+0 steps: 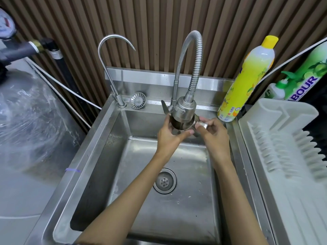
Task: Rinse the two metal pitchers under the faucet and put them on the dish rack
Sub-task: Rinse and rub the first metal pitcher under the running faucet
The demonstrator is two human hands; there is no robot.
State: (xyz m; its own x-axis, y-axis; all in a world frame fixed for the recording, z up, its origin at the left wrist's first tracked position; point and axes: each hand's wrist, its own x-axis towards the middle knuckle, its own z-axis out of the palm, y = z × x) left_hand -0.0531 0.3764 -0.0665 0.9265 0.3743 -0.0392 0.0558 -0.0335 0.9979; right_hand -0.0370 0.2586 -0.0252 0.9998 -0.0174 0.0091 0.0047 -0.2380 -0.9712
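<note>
Both arms outstretched; left hand [169, 137] cupped, right hand [212, 133] pinching.

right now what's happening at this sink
A person is holding one metal pitcher right under the flexible faucet head, over the sink. The left hand cups its body, and the right hand grips its handle. I can't tell whether water is running. The dish rack to the right holds nothing in the part that shows, and no second pitcher is in view.
</note>
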